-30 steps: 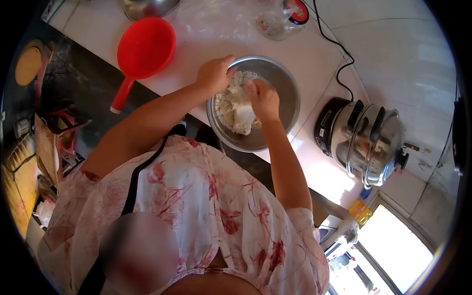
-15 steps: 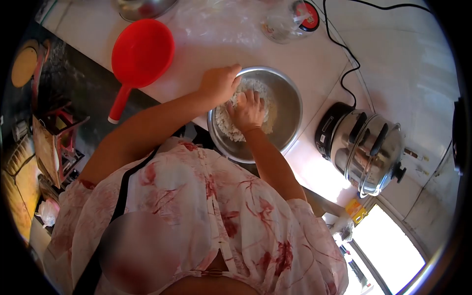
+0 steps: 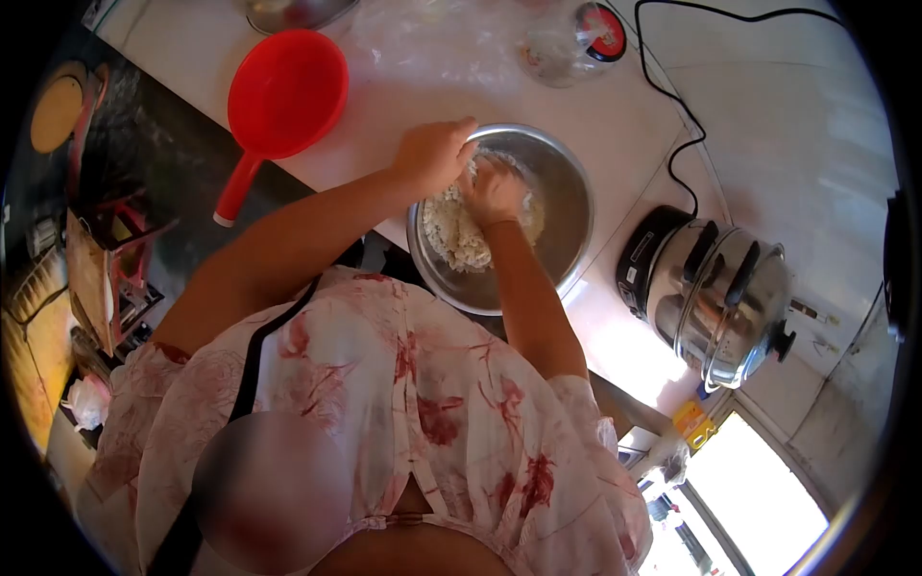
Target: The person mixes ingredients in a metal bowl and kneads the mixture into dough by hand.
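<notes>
A steel mixing bowl (image 3: 569, 206) stands on the counter in front of me, holding crumbly, pale dough (image 3: 459, 235) with loose flour around it. My left hand (image 3: 437, 156) is closed on the bowl's left rim, thumb along the edge. Inside the bowl, my right hand (image 3: 495, 192) presses into the upper part of the dough. Its fingers are blurred by motion and partly hidden, so their grip does not show.
A red plastic dipper (image 3: 288, 96) lies left of the bowl, its handle past the counter edge. Clear plastic (image 3: 423, 38) and a red-lidded jar (image 3: 562, 58) are behind. A steel electric steamer (image 3: 720, 293) stands at right, its black cord (image 3: 684, 106) running behind.
My right hand has moved up toward the bowl's far side, its spread fingers now blurred. More clumped dough shows below it. My left hand stays on the rim.
</notes>
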